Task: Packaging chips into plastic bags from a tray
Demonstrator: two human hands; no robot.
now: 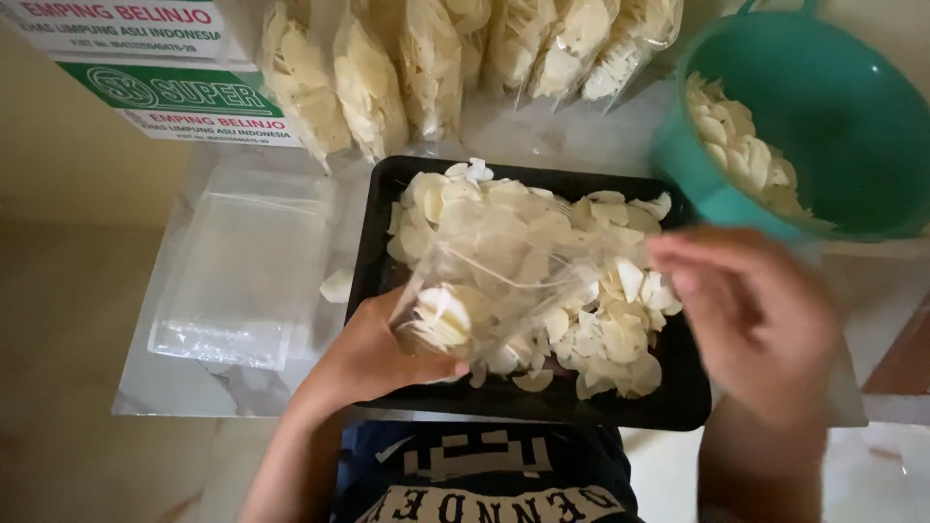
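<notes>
My left hand (373,349) grips the bottom of a clear plastic bag (484,281) that holds a few pale chips. The bag lies tilted over a black tray (373,252) heaped with flat, cream-coloured chips (591,320). My right hand (751,315) hovers blurred over the tray's right side, by the bag's mouth, fingers curled; I cannot tell whether it holds chips.
A teal colander (823,107) with more chips stands at the back right. Several filled clear bags (387,77) lean along the back wall beside a printed carton (155,68). A stack of empty plastic bags (237,266) lies left of the tray, one loose chip (336,285) beside it.
</notes>
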